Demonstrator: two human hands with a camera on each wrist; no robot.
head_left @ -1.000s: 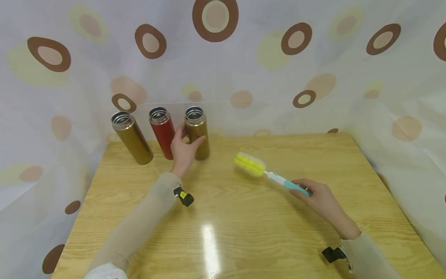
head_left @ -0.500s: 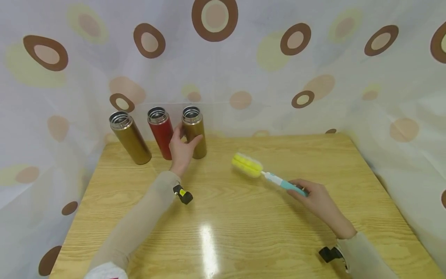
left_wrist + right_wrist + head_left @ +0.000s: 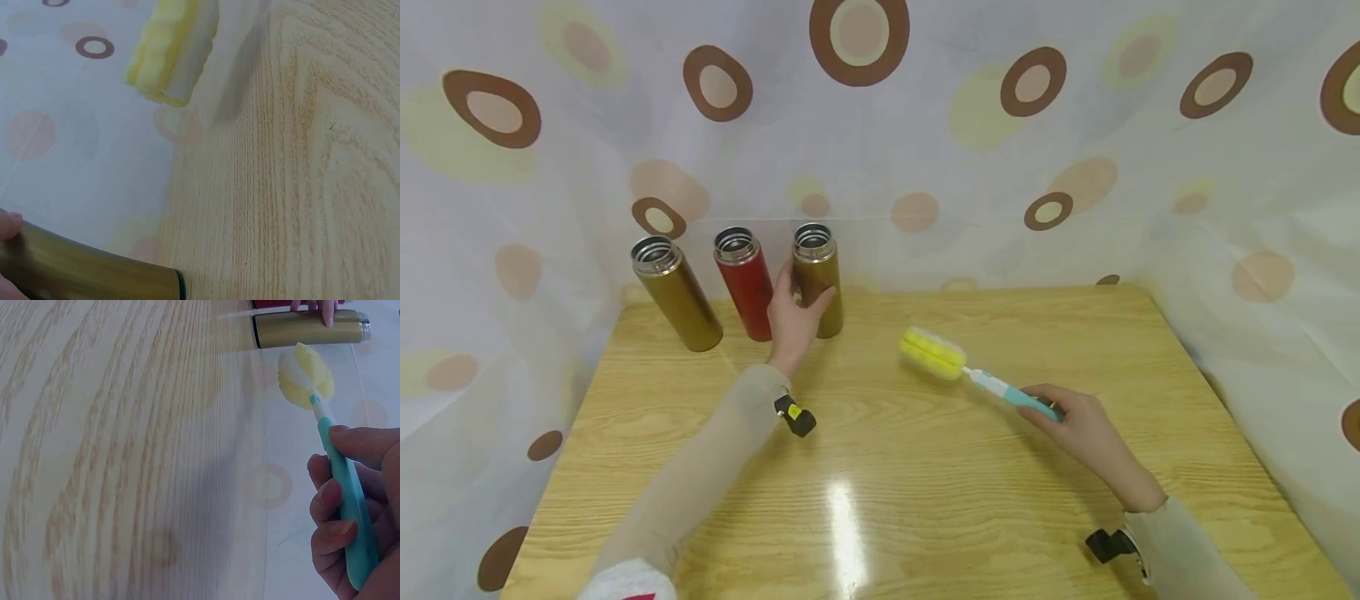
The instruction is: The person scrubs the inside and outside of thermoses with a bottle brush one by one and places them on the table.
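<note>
My left hand (image 3: 793, 323) grips the right-hand gold thermos bottle (image 3: 826, 275), which stands upright and lidless near the table's back edge. Close beside that hand, on its left, is a red thermos bottle (image 3: 749, 287), its mouth uncovered too. Farther left stands a second gold bottle (image 3: 681, 300), also without a lid. In my right hand (image 3: 1086, 425) is a bottle brush (image 3: 347, 500), held by its teal and white handle with the fingers curled round it. Its yellow and white sponge head (image 3: 932, 353) points left, held above the table and apart from the bottles.
The wooden table (image 3: 925, 467) has a bright light reflection toward its front. A patterned curtain (image 3: 917, 150) hangs behind the bottles and along both sides. Each wrist carries a small black camera strap (image 3: 795, 416).
Both hands keep their holds. The gold bottle in my left hand and the brush have shifted very slightly left in the view, along with the whole scene.
</note>
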